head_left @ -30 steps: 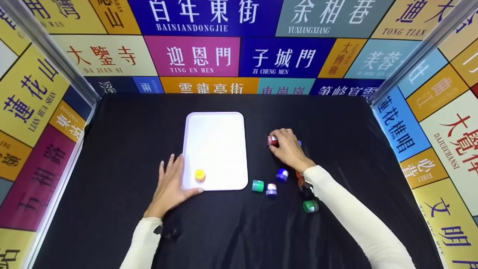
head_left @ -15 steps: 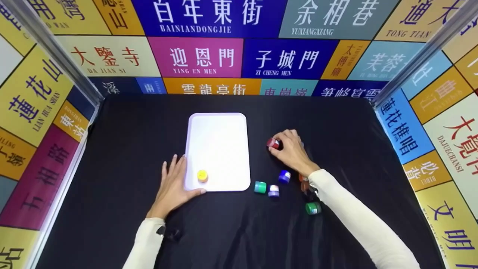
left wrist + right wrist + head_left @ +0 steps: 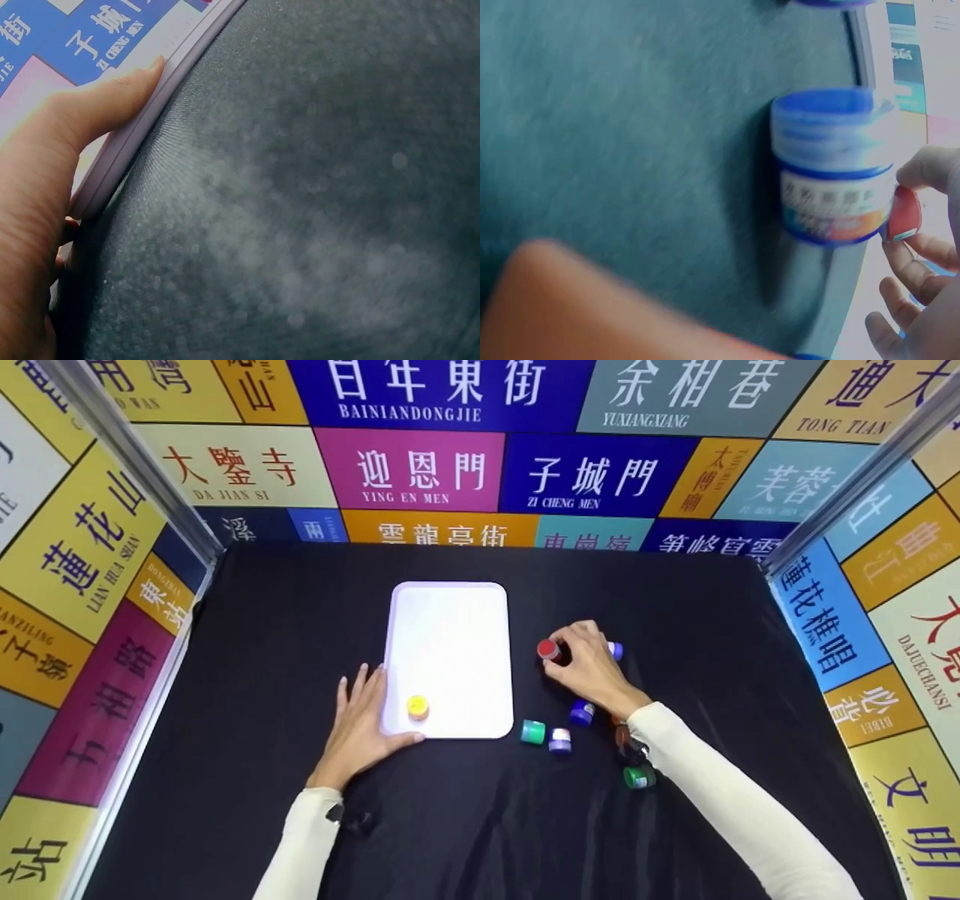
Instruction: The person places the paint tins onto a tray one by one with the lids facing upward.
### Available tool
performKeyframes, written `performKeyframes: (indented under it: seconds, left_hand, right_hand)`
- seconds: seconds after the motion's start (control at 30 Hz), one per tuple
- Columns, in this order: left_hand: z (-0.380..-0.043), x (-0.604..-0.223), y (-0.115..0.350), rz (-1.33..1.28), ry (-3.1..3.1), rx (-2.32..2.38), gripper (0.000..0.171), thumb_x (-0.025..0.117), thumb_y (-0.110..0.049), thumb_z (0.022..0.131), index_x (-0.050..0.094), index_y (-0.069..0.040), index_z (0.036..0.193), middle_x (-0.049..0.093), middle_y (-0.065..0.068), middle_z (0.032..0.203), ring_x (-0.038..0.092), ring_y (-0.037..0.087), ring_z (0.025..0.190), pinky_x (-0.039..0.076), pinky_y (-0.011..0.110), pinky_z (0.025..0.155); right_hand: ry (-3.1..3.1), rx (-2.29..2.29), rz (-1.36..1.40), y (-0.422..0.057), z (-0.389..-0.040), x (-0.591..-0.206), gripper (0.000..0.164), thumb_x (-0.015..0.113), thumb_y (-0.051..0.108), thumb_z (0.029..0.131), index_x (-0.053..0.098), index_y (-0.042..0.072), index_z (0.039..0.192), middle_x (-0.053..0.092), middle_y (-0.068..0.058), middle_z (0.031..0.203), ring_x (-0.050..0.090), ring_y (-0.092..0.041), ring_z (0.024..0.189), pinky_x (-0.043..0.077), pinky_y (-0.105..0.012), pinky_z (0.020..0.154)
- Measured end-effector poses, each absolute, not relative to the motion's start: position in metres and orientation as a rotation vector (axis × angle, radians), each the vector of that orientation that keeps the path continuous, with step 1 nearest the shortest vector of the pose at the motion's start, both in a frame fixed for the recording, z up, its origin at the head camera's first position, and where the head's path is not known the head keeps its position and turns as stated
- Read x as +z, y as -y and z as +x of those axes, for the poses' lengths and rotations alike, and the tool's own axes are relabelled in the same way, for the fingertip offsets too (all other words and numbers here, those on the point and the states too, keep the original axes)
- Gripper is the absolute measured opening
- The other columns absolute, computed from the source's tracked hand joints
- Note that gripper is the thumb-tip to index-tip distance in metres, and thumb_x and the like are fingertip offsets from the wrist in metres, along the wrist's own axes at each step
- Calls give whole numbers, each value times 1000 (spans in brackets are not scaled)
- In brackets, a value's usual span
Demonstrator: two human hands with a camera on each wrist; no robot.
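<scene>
My left hand (image 3: 360, 727) rests at the lower left corner of a white tray (image 3: 450, 645), fingers extended along the side and thumb on the near edge. In the left wrist view the thumb (image 3: 112, 97) lies over the tray's rim (image 3: 142, 127). A yellow-lidded paint jar (image 3: 418, 707) stands on the tray near that hand. Right of the tray, my right hand (image 3: 592, 664) pinches a red paint jar (image 3: 549, 650) between thumb and fingers, its lid facing up. The right wrist view shows the red jar (image 3: 905, 214) partly hidden behind a blue paint jar (image 3: 832, 169).
Several paint jars lie on the black cloth: a green jar (image 3: 533, 732), a purple jar (image 3: 560, 740), a blue jar (image 3: 583, 712) and a dark green jar (image 3: 639, 777). Another blue-purple jar (image 3: 615, 650) shows behind the right hand. Printed panels (image 3: 420, 469) wall the table.
The right hand has turned the red jar from its side to lid-up, close to the same spot. The left hand keeps its place on the tray. The head view has shifted slightly.
</scene>
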State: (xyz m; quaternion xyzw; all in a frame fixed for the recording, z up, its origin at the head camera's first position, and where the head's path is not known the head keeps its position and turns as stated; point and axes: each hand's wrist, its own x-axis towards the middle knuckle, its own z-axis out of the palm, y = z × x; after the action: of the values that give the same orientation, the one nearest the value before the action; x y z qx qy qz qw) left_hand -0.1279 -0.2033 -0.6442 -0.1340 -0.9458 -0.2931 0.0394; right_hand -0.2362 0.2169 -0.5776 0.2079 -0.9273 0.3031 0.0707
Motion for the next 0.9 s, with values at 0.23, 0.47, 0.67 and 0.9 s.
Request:
performKeyframes:
  seconds: [0.23,0.47,0.67,0.9]
  left_hand:
    - [-128,-643,203,-402,2902,-907,136,83,-75,80,22,4,173,27,21,179,8,41,170,-8,60,135]
    - [-129,-643,203,-408,2905,-892,135,84,-75,80,24,5,172,28,22,178,9,42,170,-9,61,135]
    - [-129,-644,202,-415,2910,-881,135,84,-74,81,24,5,172,27,22,179,9,42,170,-8,61,135]
    - [-128,-644,203,-397,2918,-902,135,84,-74,80,23,3,173,26,19,180,7,40,170,-9,59,135]
  right_hand:
    - [2760,963,684,-205,-229,-572,32,88,19,87,75,4,112,73,-15,113,55,-37,122,44,-52,109]
    - [2717,997,809,-194,-221,-575,31,89,18,88,76,4,112,74,-12,112,57,-36,118,46,-49,106]
    - [2678,1007,888,-185,-216,-579,31,92,19,87,78,7,112,75,-4,105,57,-33,117,48,-47,104]
    - [2667,1004,960,-172,-208,-583,30,93,19,87,77,8,110,73,-3,102,57,-32,117,49,-47,104]
